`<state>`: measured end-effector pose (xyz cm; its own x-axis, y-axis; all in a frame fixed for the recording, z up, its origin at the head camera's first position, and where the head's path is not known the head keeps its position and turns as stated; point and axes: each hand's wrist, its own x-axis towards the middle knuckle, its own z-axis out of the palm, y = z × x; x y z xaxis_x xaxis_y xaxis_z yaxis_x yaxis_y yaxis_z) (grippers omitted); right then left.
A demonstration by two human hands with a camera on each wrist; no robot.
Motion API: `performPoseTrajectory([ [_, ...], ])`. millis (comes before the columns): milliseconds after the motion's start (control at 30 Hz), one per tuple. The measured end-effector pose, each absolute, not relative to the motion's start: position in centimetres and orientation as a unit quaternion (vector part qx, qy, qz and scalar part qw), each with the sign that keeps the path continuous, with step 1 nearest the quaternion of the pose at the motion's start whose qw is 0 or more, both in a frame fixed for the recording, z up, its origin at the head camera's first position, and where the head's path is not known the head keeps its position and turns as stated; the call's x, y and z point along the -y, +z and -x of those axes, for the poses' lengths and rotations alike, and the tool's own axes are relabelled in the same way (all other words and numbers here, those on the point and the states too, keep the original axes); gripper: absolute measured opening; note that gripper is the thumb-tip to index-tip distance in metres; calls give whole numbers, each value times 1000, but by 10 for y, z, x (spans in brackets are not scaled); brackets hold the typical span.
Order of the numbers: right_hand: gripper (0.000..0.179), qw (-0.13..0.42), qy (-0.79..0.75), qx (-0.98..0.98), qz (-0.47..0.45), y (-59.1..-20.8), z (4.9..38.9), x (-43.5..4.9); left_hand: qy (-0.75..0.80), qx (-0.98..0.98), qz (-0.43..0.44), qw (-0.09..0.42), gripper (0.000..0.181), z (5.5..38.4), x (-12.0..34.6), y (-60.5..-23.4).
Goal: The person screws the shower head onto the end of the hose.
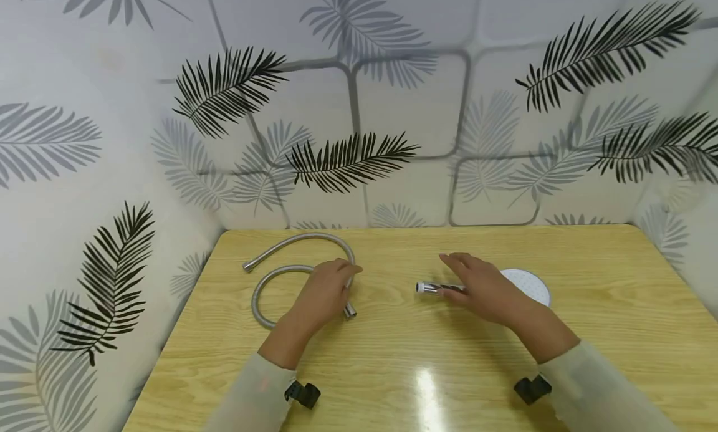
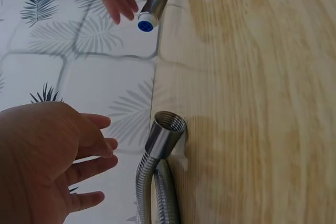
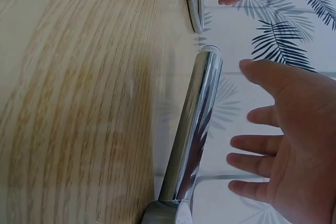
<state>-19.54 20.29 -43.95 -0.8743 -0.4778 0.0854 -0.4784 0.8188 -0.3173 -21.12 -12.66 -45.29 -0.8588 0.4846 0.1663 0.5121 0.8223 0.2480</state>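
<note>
A metal shower hose [image 1: 278, 270] lies looped on the left part of the wooden table. My left hand [image 1: 322, 290] hovers over its right side, partly covering it. The hose's threaded end fitting [image 2: 167, 134] faces up beside the fingers in the left wrist view. On the right lies a shower head with a round white face [image 1: 527, 285] and a chrome handle [image 3: 193, 124]. My right hand [image 1: 487, 288] is above that handle, fingers spread and apart from it in the right wrist view. A white collar with a blue insert [image 2: 147, 23] tips the handle. Neither hand holds anything.
The wooden table [image 1: 392, 369] meets a wall [image 1: 409, 114] with a leaf pattern along its back edge. Another patterned wall [image 1: 56, 232] stands at the left. Each wrist carries a black strapped camera, such as the left one [image 1: 303, 394].
</note>
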Motion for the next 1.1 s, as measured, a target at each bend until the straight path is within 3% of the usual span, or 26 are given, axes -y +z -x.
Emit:
performPoseTrajectory([
  [333, 65, -46, 149, 957, -243, -448, 195, -204, -126, 953, 276, 18, 44, 203, 137, -462],
  [500, 62, -55, 142, 958, -242, -450, 196, -203, -108, 952, 287, 23, 37, 202, 138, -464],
  [767, 47, -22, 116, 955, -271, -456, 197, -200, -89, 945, 312, 43, 21, 200, 139, -469],
  [1100, 40, -12, 83, 954, -287, -460, 196, -197, -96, 954, 283, 26, 16, 197, 137, -470],
])
